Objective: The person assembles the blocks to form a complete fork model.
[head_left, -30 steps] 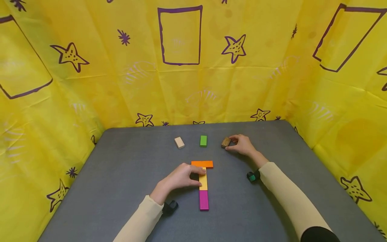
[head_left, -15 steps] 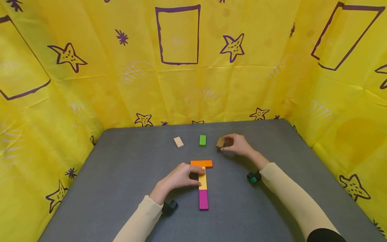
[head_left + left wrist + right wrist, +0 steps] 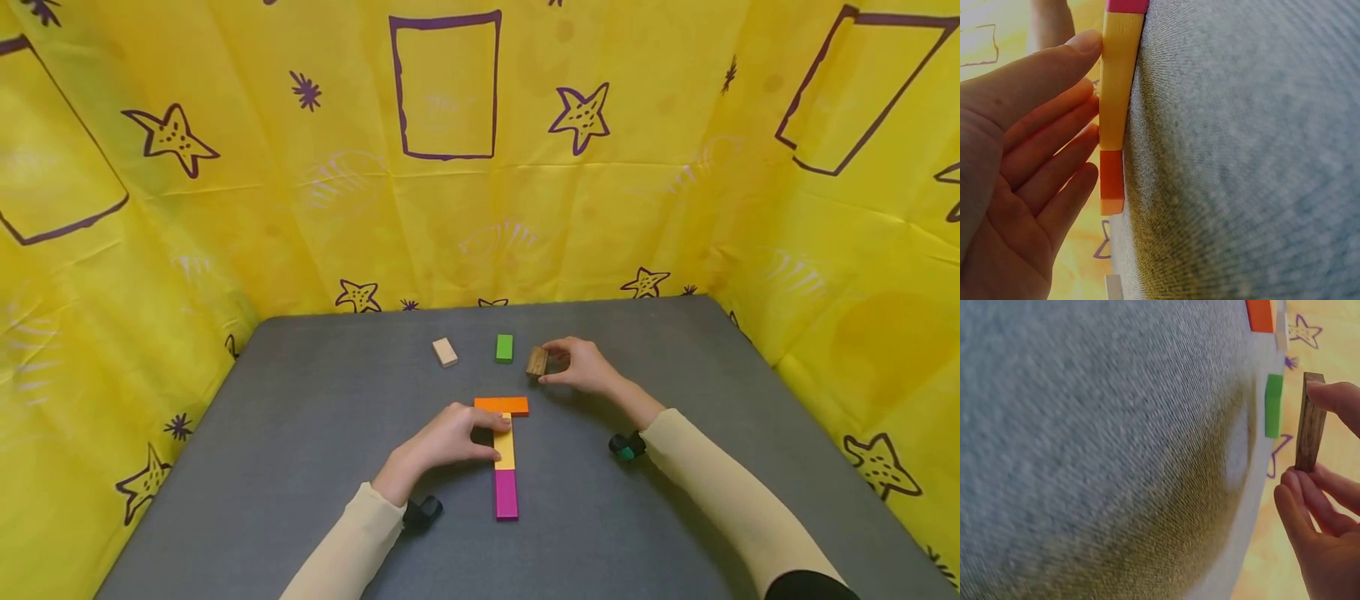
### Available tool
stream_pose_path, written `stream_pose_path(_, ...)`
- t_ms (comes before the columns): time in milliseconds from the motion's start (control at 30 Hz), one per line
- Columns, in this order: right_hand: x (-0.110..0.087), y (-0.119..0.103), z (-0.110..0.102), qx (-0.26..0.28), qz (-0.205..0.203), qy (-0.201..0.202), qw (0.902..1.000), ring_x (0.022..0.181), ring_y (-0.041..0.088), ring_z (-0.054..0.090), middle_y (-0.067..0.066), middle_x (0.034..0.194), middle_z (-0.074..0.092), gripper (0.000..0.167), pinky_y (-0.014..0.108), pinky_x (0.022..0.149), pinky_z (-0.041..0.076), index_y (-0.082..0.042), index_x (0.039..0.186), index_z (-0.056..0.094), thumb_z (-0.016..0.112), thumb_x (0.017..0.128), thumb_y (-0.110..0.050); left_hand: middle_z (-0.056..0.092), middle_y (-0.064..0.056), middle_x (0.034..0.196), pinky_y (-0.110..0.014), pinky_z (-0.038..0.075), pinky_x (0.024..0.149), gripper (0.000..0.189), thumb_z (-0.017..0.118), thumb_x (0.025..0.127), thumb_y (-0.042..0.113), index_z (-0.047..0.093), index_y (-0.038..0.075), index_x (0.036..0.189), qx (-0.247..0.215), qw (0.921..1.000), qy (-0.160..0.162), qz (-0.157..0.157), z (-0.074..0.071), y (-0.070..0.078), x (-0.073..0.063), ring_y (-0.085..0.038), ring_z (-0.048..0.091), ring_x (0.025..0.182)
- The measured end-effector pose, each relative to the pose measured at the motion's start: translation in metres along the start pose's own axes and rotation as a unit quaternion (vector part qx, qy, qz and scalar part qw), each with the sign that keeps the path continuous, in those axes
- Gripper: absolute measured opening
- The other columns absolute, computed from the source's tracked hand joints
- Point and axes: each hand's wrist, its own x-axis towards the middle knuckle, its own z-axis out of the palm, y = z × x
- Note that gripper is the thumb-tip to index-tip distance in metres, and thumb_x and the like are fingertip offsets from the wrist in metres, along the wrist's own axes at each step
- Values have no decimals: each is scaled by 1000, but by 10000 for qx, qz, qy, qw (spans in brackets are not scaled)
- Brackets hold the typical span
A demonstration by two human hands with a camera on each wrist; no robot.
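Observation:
In the head view, my right hand (image 3: 585, 365) holds a brown wooden block (image 3: 537, 362), to the right of a green block (image 3: 505, 349). The right wrist view shows the brown block (image 3: 1311, 425) pinched end to end between thumb and fingers, raised off the table. My left hand (image 3: 447, 437) rests its thumb and fingertips on a yellow block (image 3: 505, 450), its fingers fairly straight in the left wrist view. Touching the yellow block are an orange block (image 3: 501, 406) lying crosswise at its far end and a magenta block (image 3: 506, 495) at its near end.
A pale beige block (image 3: 445, 352) lies at the back, left of the green one. All the blocks are on or over a grey table (image 3: 330, 400). Yellow patterned cloth (image 3: 450, 217) hangs behind the table and along both sides.
My right hand has carried the brown block leftward, closer to the green block, and slightly toward me. The left hand stays on the yellow block, and the joined blocks keep their arrangement.

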Motion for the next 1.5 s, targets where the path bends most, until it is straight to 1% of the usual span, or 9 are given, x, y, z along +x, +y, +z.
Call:
stream_pose_path(100,-1,-3,2,101,72,-147,9998,98,29,63,17,109,65,63,44,88,53,1,120,61,82,71,-34,66,13,116,-29,47,99,45,77,79,31,67,20,122,-1,10000,-47,-36,0,0,0,-6,59,113)
stream_pose_path(200,-1,-6,5,70,122,-239,9996,99,29,63,16,110,64,63,44,89,52,1,121,61,83,71,-30,66,13,116,-30,47,99,45,77,79,31,66,20,122,12,10000,-65,-36,-1,0,0,-6,60,112)
stream_pose_path(467,0,-7,14,-175,-80,-327,9993,97,25,63,13,110,65,60,41,88,53,-2,119,63,84,69,-30,66,13,117,-29,47,99,45,76,80,31,66,20,122,-49,10000,-43,-46,0,0,-1,-4,60,110)
stream_pose_path(600,0,-6,17,-240,-97,-402,9989,97,23,62,12,110,65,61,40,88,53,-3,120,63,84,69,-31,66,13,117,-28,47,99,45,76,80,31,66,19,122,-82,10000,-29,-30,1,-1,0,-4,60,110)
stream_pose_path(767,0,-5,18,-352,-132,-513,9980,97,22,61,11,110,65,62,40,88,53,-4,121,63,84,69,-30,67,13,116,-28,47,99,45,76,80,30,67,19,122,-67,10000,-1,16,1,-2,0,-4,60,110)
stream_pose_path(967,-1,-6,19,-406,-191,-656,9968,99,23,61,12,112,65,61,40,89,52,-3,121,62,84,70,-27,67,13,116,-28,48,98,45,76,80,32,66,19,122,-85,10000,0,33,2,-3,0,-3,61,109)
stream_pose_path(1200,0,-8,19,-426,-97,-774,9960,101,23,60,11,114,64,61,40,91,51,-4,122,62,83,70,-27,67,12,116,-27,48,98,46,77,79,31,66,19,122,-116,9999,2,1,2,-2,0,-3,61,109)
stream_pose_path(1367,0,-10,18,-520,-141,-826,9951,99,23,60,12,112,64,60,41,89,50,-4,123,61,82,71,-27,67,13,117,-28,47,99,45,76,80,31,66,19,122,-143,9999,0,10,1,-2,0,-4,60,110)
stream_pose_path(1500,0,-11,17,-541,-83,-904,9944,101,23,59,11,114,63,61,41,91,50,-5,123,61,82,71,-28,67,12,117,-28,47,98,46,76,80,30,66,19,123,-153,9999,-11,-2,1,-2,-1,-4,60,110)
